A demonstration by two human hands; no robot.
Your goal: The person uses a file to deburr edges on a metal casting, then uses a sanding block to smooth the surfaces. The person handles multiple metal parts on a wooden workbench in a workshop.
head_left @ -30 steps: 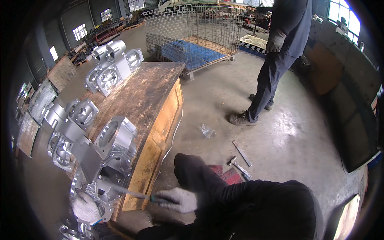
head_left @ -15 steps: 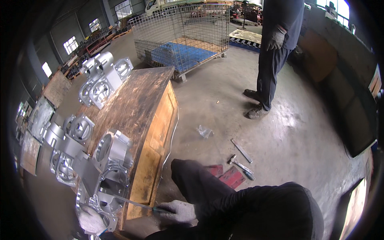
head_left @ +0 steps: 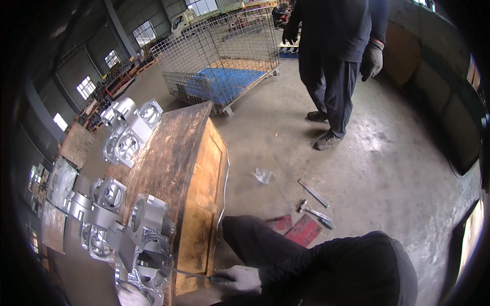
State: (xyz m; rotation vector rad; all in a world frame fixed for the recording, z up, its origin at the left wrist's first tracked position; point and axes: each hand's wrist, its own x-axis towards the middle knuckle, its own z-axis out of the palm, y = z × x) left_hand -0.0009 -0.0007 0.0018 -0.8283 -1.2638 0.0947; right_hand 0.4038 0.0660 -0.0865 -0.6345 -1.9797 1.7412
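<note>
My right hand (head_left: 237, 280), in a grey glove, grips a thin metal hand tool (head_left: 189, 274) whose tip reaches into a silver metal casting (head_left: 148, 239) at the near end of a worn wooden crate (head_left: 189, 153). My left hand (head_left: 127, 296), in a pale glove, shows only partly at the bottom edge, against the underside of that casting. Its grip is hidden. My dark-clothed knee and leg (head_left: 265, 245) lie right of the crate.
More silver castings (head_left: 109, 194) (head_left: 130, 132) stand along the crate's left side. On the concrete floor lie a hammer (head_left: 316, 211), red flat pieces (head_left: 301, 229), a metal bar (head_left: 314, 193) and a plastic scrap (head_left: 264, 176). Another person (head_left: 337, 66) stands beyond, beside a wire cage (head_left: 224, 56).
The view has tilted and drawn nearer to the crate. The standing person has stepped closer and leftwards. My right hand keeps the tool at the casting.
</note>
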